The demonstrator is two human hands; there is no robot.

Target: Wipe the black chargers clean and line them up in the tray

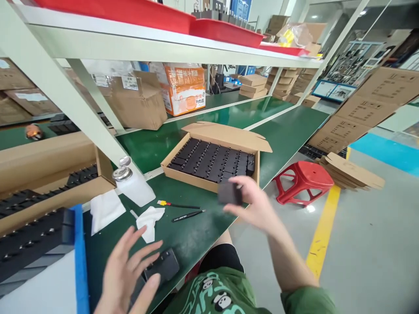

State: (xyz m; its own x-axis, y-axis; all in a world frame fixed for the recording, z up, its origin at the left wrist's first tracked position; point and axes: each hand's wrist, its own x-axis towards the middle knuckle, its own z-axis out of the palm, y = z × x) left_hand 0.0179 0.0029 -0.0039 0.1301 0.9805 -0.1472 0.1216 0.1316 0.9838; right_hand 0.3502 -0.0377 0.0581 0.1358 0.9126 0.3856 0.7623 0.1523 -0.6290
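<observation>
Between the thumb and fingers of my right hand [250, 203] is a small black block [230, 193], held just off the near side of an open cardboard box [193, 183]. Rows of similar black blocks [209, 160] with shiny metal bits fill that box. My left hand [131, 266] has its fingers spread above another black block [166, 264] on the green bench [193, 237], which the fingers partly cover. Whether they touch it I cannot tell. Black tweezers [189, 215], a short cable with a yellow-and-red end [178, 205] and a crumpled white cloth [149, 221] lie between my hands.
A white pump bottle [135, 185] stands by the shelf post. To the left are a long carton [62, 159] and a blue-edged bin [79, 261] holding more black blocks. A red stool [306, 181] stands on the floor at right. Red trays [225, 31] sit on the overhead shelf.
</observation>
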